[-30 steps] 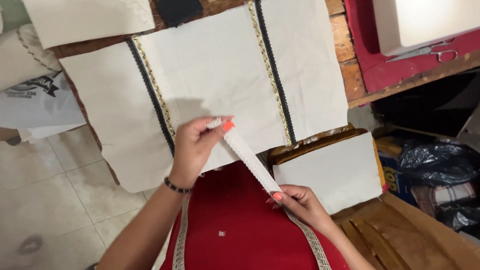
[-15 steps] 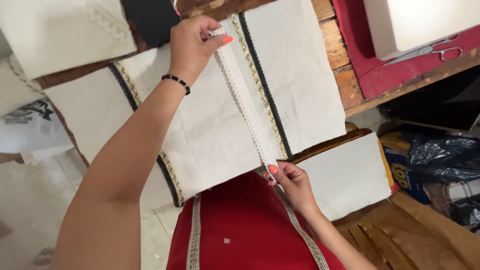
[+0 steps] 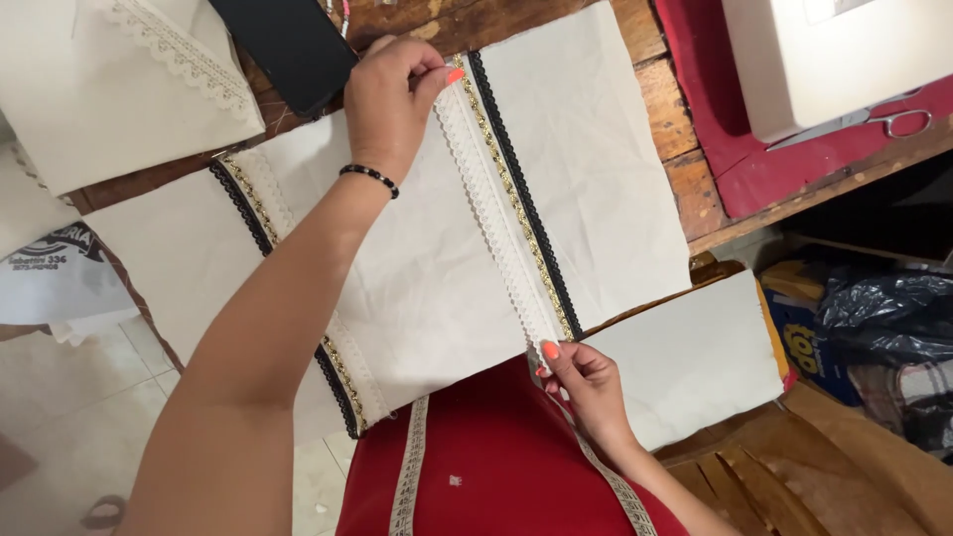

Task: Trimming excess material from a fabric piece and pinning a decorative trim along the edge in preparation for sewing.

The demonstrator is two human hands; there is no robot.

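A cream cloth panel (image 3: 417,268) lies on the wooden table, with black and gold trim running down both of its long sides. A strip of white lace (image 3: 491,213) is stretched along the panel just left of the right-hand trim (image 3: 526,208). My left hand (image 3: 392,99) pinches the lace's far end at the panel's top edge. My right hand (image 3: 586,382) pinches its near end at the panel's bottom edge, close to my body. A tape measure (image 3: 409,476) hangs over my red top.
A black flat object (image 3: 288,40) and another cream piece with a lace edge (image 3: 119,79) lie at the far left. A white sewing machine (image 3: 834,60) and scissors (image 3: 864,119) sit on red cloth at right. A white panel (image 3: 695,352) rests lower right, bags beyond.
My left hand has carried the lace's far end away from me to the panel's top edge. The lace now lies taut along the right trim. My right hand stayed near the bottom edge.
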